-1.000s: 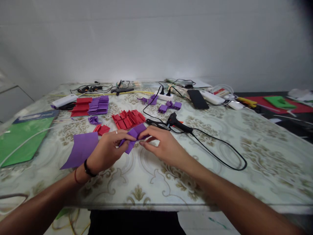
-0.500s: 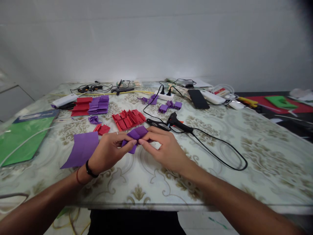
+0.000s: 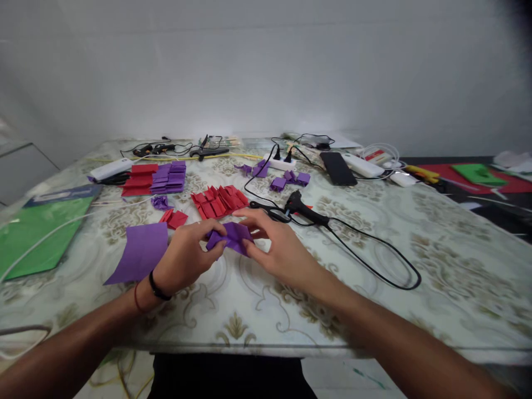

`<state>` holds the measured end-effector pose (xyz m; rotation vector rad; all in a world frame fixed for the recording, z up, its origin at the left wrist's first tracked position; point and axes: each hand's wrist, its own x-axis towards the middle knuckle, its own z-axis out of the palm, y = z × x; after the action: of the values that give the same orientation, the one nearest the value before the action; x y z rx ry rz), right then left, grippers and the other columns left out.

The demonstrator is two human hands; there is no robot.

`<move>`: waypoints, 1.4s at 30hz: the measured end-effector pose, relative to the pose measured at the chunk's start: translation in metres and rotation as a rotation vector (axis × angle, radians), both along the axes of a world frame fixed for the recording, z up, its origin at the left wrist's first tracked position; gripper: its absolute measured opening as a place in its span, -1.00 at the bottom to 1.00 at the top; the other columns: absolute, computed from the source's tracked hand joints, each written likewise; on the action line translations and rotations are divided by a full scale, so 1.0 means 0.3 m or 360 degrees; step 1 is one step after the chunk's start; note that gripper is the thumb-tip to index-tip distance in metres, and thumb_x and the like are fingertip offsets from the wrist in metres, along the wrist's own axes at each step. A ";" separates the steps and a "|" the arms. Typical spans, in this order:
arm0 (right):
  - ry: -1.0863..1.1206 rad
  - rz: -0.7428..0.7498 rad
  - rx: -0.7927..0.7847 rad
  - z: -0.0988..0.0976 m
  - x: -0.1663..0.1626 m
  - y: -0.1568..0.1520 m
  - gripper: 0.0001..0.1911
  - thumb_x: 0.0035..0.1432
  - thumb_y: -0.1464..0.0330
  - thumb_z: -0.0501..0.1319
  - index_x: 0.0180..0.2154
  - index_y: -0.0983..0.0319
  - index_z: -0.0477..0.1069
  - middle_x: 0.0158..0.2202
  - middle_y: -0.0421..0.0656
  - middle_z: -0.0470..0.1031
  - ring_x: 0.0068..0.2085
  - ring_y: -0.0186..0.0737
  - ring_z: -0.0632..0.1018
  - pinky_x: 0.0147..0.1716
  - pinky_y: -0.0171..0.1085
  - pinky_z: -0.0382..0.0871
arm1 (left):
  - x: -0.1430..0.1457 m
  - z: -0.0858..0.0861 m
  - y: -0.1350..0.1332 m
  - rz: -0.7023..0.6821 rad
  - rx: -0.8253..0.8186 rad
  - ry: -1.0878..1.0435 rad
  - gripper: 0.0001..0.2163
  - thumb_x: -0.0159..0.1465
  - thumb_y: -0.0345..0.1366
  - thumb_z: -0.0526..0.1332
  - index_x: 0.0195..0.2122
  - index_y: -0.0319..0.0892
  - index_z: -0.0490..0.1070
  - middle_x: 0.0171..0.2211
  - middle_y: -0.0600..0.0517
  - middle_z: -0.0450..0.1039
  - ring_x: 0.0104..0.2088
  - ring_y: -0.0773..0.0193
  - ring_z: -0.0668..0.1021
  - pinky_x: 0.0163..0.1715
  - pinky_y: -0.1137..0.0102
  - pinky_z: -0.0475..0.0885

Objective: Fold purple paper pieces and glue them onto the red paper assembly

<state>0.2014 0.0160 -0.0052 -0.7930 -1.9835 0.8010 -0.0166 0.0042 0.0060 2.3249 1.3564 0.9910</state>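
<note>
A small purple folded paper piece (image 3: 233,237) is pinched between both my hands just above the patterned table (image 3: 436,266). My left hand (image 3: 189,256) grips its left end with curled fingers; a black band and a red thread circle that wrist. My right hand (image 3: 276,248) holds the right end with thumb and fingers pressed on it. A flat purple sheet (image 3: 139,252) lies just left of my left hand. Red folded pieces (image 3: 219,201) lie in a row right behind my hands.
A black glue gun (image 3: 303,208) with a looping cable (image 3: 386,260) and scissors (image 3: 266,209) lie behind my right hand. Stacks of red and purple paper (image 3: 155,178), a power strip (image 3: 279,163), a phone (image 3: 336,168) and green sheets (image 3: 35,235) fill the back and left.
The purple piece has been folded tighter and turned between my fingers. Both hands have shifted slightly closer together; nothing else has moved.
</note>
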 end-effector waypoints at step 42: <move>-0.0307 -0.0151 0.0857 0.004 0.027 0.025 -0.87 0.40 0.49 0.23 -0.22 0.24 0.53 -0.04 0.00 0.65 -0.05 -0.10 0.66 -0.04 -0.10 0.59 | 0.001 -0.004 0.012 -0.0050 -0.0210 -0.0029 -0.60 0.17 -0.49 0.26 0.06 -0.13 0.47 -0.14 0.03 0.70 -0.29 0.26 0.68 -0.24 0.41 0.53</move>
<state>0.2097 0.0234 -0.0040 -0.6493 -2.1697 0.1161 -0.0163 0.0079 0.0049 2.2280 1.3319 0.8834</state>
